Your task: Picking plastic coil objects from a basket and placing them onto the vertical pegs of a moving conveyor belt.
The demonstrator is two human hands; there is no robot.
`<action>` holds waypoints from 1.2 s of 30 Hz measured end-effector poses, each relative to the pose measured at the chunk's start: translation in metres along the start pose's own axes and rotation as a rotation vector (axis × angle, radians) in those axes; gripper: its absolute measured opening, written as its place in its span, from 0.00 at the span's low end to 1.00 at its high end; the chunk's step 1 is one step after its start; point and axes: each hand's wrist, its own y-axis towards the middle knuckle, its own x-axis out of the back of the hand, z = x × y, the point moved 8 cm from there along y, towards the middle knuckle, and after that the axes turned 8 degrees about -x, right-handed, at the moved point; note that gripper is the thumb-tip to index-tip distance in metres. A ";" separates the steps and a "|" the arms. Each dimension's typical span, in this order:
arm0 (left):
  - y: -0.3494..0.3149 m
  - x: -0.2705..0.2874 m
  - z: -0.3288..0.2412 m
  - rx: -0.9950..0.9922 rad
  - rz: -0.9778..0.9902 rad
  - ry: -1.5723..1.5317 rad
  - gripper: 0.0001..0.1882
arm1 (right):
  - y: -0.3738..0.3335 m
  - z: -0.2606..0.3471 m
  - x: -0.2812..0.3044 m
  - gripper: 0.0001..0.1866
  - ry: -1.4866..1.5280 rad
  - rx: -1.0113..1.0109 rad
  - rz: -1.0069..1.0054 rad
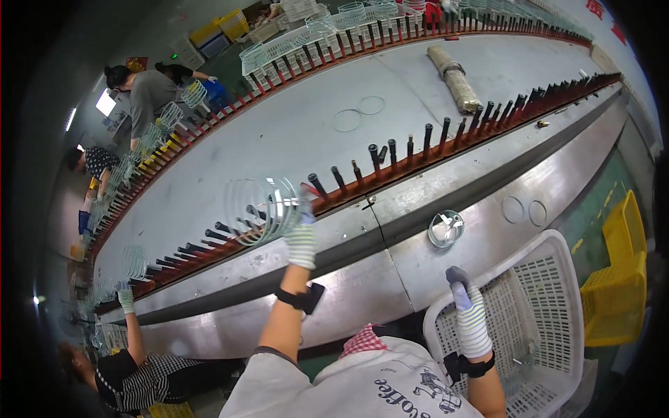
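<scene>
My left hand (301, 240), in a striped knit glove, reaches over the near row of black-topped pegs. Its fingers are blurred but appear closed at the right side of a stack of clear round glass discs (261, 212); a small red piece shows at the fingertips. Lower right, my right hand (468, 310), gloved alike, hovers above the rim of a white slotted basket (571, 299). Its fingers are pressed together, and nothing shows in them. Beyond it, a small pile of glass discs (446, 230) lies on the metal ledge (362, 279).
Red-based pegs (394, 157) edge the grey table (279, 139). Two loose discs (359, 113) and a wrapped roll (454, 80) lie on it. Yellow crates (613, 292) stand right. At left, a co-worker's gloved hand (125, 298) touches another disc stack; more people work beyond.
</scene>
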 end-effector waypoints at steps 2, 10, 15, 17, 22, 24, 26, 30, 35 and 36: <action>0.019 0.005 0.038 -0.178 -0.030 0.323 0.14 | 0.000 -0.010 0.008 0.20 0.029 -0.044 -0.011; 0.030 0.035 0.172 0.269 -0.024 0.159 0.22 | 0.020 -0.026 0.042 0.17 -0.040 -0.103 -0.020; 0.028 0.035 0.191 0.297 0.323 0.511 0.32 | 0.060 -0.073 0.084 0.18 -0.113 -0.135 -0.082; 0.017 0.030 0.188 0.414 0.194 0.345 0.31 | 0.102 -0.090 0.102 0.19 -0.214 -0.038 -0.186; -0.009 0.041 0.152 0.405 0.017 0.249 0.32 | 0.212 -0.049 0.082 0.23 -0.933 0.012 -0.261; -0.040 0.017 0.103 0.573 -0.126 0.019 0.28 | 0.237 -0.050 0.076 0.22 -1.094 -0.023 -0.235; -0.101 -0.034 0.082 0.680 -0.110 -0.948 0.21 | 0.251 -0.049 0.066 0.19 -1.144 -0.050 -0.192; -0.155 -0.121 -0.111 0.802 0.864 -1.052 0.22 | 0.239 -0.048 0.081 0.12 -1.217 0.088 -0.306; -0.199 -0.136 -0.206 0.954 1.206 -1.550 0.37 | 0.128 -0.011 0.052 0.11 -0.604 0.168 -0.388; -0.200 -0.142 -0.221 0.974 1.138 -1.611 0.36 | 0.110 -0.018 0.055 0.11 -0.366 0.173 -0.377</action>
